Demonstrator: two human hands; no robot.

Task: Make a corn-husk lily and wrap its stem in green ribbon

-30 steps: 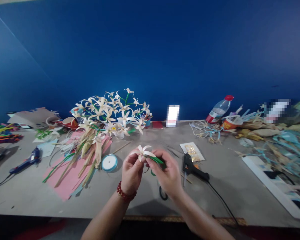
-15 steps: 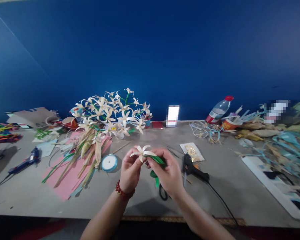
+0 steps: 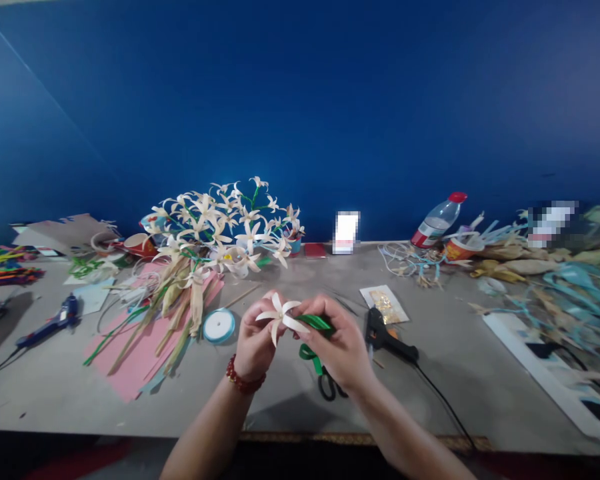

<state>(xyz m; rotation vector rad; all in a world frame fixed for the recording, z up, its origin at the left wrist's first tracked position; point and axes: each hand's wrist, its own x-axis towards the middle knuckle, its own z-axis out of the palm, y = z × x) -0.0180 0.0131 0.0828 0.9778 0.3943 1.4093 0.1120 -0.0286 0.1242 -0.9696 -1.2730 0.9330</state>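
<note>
Against a blue wall (image 3: 300, 120), a person is working over a gray table (image 3: 460, 373), the left hand (image 3: 255, 343) pinching a white flower (image 3: 280, 312) at the frame's center, the right hand (image 3: 343, 339) gripping a green leaf (image 3: 315, 323) beside it. Adjusting the two together appears to be the step in hand, calling for a steady pinch. Green tape (image 3: 318, 365) and black-handled scissors (image 3: 334, 387) are crowding the space below; a glue gun (image 3: 393, 343) is lying right of center.
</note>
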